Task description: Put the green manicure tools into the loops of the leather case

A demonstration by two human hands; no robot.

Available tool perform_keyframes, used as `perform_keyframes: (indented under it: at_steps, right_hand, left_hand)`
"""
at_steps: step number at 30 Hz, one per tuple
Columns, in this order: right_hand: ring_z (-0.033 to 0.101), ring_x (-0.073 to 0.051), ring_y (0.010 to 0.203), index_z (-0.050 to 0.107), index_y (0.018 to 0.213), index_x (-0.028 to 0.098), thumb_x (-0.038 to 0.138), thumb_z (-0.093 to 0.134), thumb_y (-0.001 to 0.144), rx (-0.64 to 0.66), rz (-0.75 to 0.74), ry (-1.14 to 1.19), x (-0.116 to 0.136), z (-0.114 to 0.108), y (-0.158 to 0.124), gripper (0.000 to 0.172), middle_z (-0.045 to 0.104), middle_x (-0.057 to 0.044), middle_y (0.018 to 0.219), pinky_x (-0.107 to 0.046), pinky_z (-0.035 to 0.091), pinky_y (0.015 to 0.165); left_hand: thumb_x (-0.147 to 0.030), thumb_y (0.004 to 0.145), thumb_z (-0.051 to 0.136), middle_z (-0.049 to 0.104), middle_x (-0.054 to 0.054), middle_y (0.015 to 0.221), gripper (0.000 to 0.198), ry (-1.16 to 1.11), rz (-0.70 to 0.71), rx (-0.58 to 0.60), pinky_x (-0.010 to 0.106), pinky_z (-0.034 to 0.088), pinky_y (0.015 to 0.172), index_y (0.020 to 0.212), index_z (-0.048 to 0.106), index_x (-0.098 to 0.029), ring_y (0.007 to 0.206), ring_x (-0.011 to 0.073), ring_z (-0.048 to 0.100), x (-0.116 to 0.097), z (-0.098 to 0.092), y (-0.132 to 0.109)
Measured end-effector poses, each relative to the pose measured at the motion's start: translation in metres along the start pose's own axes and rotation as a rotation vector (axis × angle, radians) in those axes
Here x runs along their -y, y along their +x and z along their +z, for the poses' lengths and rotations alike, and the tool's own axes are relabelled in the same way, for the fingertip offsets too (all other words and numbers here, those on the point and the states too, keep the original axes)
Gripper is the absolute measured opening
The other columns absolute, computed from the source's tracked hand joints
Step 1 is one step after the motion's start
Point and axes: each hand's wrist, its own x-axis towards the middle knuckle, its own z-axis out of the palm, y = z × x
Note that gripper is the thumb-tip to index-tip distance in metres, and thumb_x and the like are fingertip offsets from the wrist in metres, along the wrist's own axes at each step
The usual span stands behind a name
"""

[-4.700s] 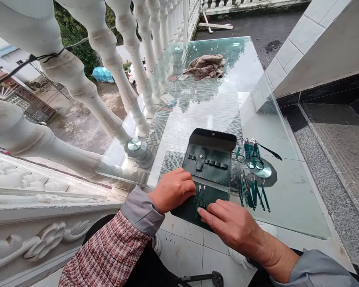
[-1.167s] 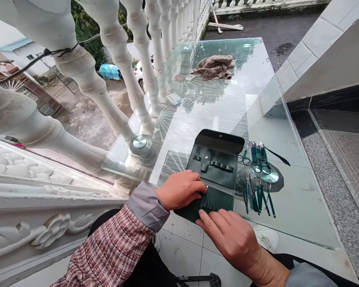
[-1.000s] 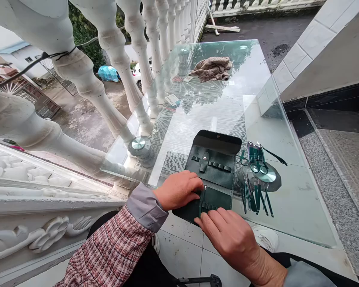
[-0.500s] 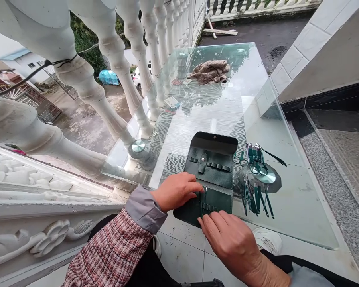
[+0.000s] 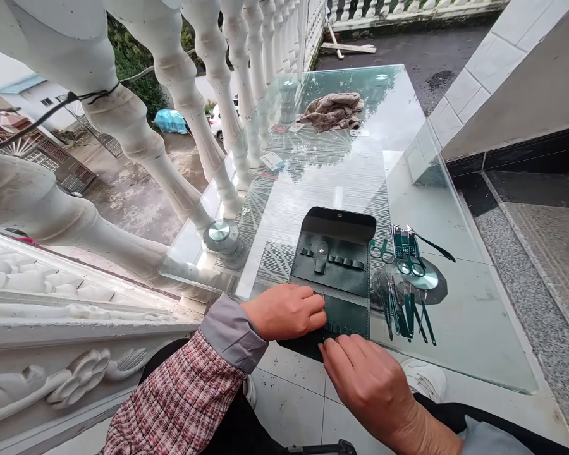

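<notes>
A dark green manicure case (image 5: 334, 272) lies open on the glass table (image 5: 341, 170), flap away from me. My left hand (image 5: 287, 311) rests curled on the case's lower left part, fingers closed over the slim tools tucked in its loops. My right hand (image 5: 363, 379) pinches at the near edge of the case, by the elastic loops; what its fingertips hold is hidden. A heap of green-handled tools (image 5: 405, 281), scissors among them, lies just right of the case.
A brown cloth (image 5: 330, 109) lies at the table's far end, a small card packet (image 5: 271, 161) near the left edge. White balusters (image 5: 171, 95) run along the left. A tiled wall (image 5: 502, 76) stands right. Metal table fittings (image 5: 220, 234) show under the glass.
My left hand has slid right and curled over the tools in the case's lower panel. My right hand has crept up to the case's near edge. The loose tools have not moved.
</notes>
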Motion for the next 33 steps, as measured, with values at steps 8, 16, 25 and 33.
perform_keyframes:
  at_steps: [8, 16, 25, 33]
  right_hand:
    - [0.036, -0.012, 0.054, 0.055, 0.067, 0.015, 0.009, 0.053, 0.082, -0.026, -0.075, 0.001, -0.002, -0.004, 0.002, 0.016, 0.04, 0.002, 0.052, -0.032, 0.02, 0.053]
    - [0.043, -0.014, 0.058, 0.062, 0.078, 0.009, 0.006, 0.049, 0.083, -0.039, -0.15, 0.009, -0.004, -0.006, 0.007, 0.015, 0.046, -0.001, 0.052, -0.031, 0.027, 0.055]
    - [0.043, -0.012, 0.055, 0.062, 0.094, 0.008, 0.009, 0.054, 0.081, -0.006, -0.189, 0.047, -0.008, -0.004, 0.003, 0.015, 0.049, 0.0, 0.057, -0.031, 0.024, 0.053]
    - [0.044, -0.013, 0.06, 0.062, 0.101, 0.008, 0.007, 0.054, 0.081, 0.018, -0.123, 0.113, -0.011, 0.0, -0.005, 0.022, 0.053, -0.002, 0.061, -0.03, 0.027, 0.055]
  left_hand:
    - [-0.013, 0.091, 0.038, 0.051, 0.003, 0.073, 0.023, 0.04, 0.058, -0.023, 0.026, 0.032, 0.051, 0.076, 0.055, -0.016, 0.061, 0.0127, 0.042, 0.0, 0.0, -0.002]
    - [-0.013, 0.091, 0.038, 0.052, 0.002, 0.07, 0.026, -0.005, 0.054, -0.054, 0.026, 0.028, 0.047, 0.072, 0.055, -0.017, 0.058, 0.0119, 0.043, 0.001, 0.005, 0.005]
    - [-0.02, 0.091, 0.049, 0.059, -0.001, 0.096, 0.017, -0.266, -0.296, 0.003, 0.022, 0.04, 0.066, 0.092, 0.066, -0.023, 0.081, 0.0113, 0.054, 0.003, 0.005, -0.009]
    - [-0.015, 0.093, 0.04, 0.057, 0.002, 0.085, 0.025, -0.238, -0.259, -0.002, 0.023, 0.04, 0.066, 0.106, 0.061, -0.021, 0.074, 0.0123, 0.049, 0.001, 0.002, -0.012]
